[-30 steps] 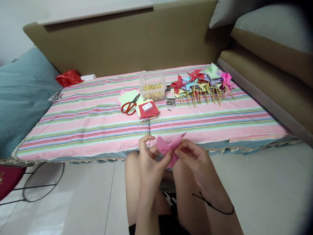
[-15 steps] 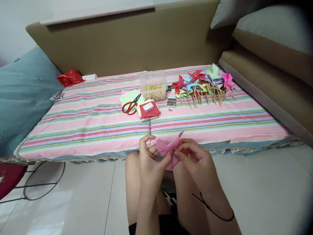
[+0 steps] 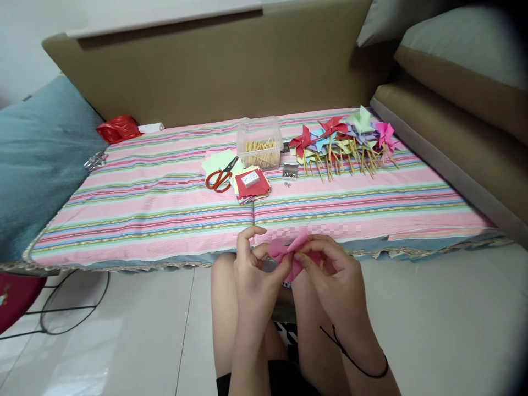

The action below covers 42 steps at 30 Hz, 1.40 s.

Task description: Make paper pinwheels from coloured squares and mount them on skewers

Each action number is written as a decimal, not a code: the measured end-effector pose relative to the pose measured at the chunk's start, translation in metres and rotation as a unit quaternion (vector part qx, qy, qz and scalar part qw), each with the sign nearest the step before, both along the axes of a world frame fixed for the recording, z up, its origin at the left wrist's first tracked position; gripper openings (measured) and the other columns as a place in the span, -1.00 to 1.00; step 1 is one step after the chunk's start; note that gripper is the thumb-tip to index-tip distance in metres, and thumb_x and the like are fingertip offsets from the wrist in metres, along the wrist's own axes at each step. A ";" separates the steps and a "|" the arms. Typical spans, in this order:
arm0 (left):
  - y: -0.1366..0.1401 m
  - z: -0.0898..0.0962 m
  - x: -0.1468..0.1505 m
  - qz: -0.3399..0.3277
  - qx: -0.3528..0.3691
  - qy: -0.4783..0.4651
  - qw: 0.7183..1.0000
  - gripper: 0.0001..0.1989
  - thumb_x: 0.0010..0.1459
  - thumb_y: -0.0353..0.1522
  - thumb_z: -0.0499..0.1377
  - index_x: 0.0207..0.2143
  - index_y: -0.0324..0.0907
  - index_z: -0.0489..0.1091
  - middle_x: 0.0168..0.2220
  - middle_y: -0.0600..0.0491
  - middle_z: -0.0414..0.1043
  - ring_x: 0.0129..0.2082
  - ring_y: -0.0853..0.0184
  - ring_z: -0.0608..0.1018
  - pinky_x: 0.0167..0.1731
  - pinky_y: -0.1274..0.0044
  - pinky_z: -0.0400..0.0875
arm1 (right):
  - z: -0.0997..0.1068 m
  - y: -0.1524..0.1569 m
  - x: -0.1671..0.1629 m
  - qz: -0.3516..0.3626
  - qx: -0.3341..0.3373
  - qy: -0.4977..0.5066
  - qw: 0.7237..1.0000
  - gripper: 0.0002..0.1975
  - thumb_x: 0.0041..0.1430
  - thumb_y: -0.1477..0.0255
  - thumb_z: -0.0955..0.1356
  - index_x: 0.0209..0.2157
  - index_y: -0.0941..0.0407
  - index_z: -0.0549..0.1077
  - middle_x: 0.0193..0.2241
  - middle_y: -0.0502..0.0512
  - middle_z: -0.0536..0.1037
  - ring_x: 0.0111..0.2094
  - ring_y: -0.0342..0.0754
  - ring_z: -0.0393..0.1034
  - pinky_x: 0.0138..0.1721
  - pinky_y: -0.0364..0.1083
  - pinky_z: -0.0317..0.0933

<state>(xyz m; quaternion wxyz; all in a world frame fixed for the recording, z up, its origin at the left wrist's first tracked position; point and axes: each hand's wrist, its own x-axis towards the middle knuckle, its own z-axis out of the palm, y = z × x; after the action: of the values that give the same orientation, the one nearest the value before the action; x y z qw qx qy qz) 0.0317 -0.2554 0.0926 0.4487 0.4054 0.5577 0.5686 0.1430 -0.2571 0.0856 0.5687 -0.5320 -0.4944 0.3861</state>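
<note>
A pink paper pinwheel (image 3: 295, 254) is held above my knees, its blades folded toward the middle. My left hand (image 3: 260, 267) pinches it from the left between thumb and fingers, with the index finger raised and bent. From the right, my right hand (image 3: 328, 264) grips the paper, thumb and fingertips close to its centre. Whatever lies between the fingertips is hidden. Beyond the hands, a small open box of metal pins (image 3: 290, 171) sits on the striped cloth, with a few loose pins (image 3: 287, 185) in front of it.
On the striped cloth (image 3: 144, 203) lie orange-handled scissors (image 3: 220, 179), stacked paper squares (image 3: 259, 190) and a clear box of wooden sticks (image 3: 259, 151). Finished pinwheels (image 3: 338, 137) are piled at the right. A red plastic bag (image 3: 119, 130) rests by the blue cushion (image 3: 41, 165).
The pinwheel has turned slightly in my fingers and its left blade looks more folded. My right hand and wrist have shifted a little. Both hands keep their hold.
</note>
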 end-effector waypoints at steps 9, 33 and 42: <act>-0.001 0.004 0.002 0.000 -0.003 -0.055 0.998 -0.49 -0.12 -0.50 0.32 -0.14 -0.07 0.17 -0.57 0.24 0.49 -0.58 0.47 0.47 -0.50 0.66 0.33 | 0.003 0.001 0.001 0.009 -0.004 0.020 1.000 -0.93 0.08 0.52 0.40 -0.42 0.05 0.49 -0.36 0.02 0.52 -0.25 -0.04 0.42 -0.18 -0.03 0.29; 0.001 0.003 -0.009 -0.090 -0.044 -0.155 0.983 -0.39 -0.05 -0.43 0.36 0.01 -0.10 0.15 -0.42 0.12 0.55 -0.48 0.44 0.53 -0.44 0.63 0.37 | -0.006 0.001 0.016 0.069 -0.117 0.203 0.970 -0.50 -0.07 0.38 0.51 -0.13 -0.02 0.25 -0.44 -0.06 0.62 -0.32 -0.03 0.53 -0.21 -0.04 0.35; 0.000 0.002 -0.006 -0.104 -0.034 -0.154 0.982 -0.36 -0.10 -0.47 0.38 -0.01 -0.08 0.15 -0.40 0.15 0.56 -0.46 0.43 0.57 -0.41 0.62 0.45 | 0.000 -0.001 0.014 0.091 -0.122 0.212 0.965 -0.51 -0.08 0.39 0.51 -0.17 0.00 0.22 -0.52 -0.11 0.58 -0.42 -0.09 0.48 -0.30 -0.10 0.32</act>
<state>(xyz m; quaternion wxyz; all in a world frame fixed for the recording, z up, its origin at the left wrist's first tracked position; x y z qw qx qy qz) 0.0255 -0.2555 0.0944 0.5993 0.3530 0.4555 0.5557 0.1571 -0.2577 0.0858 0.5541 -0.4562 -0.3575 0.5975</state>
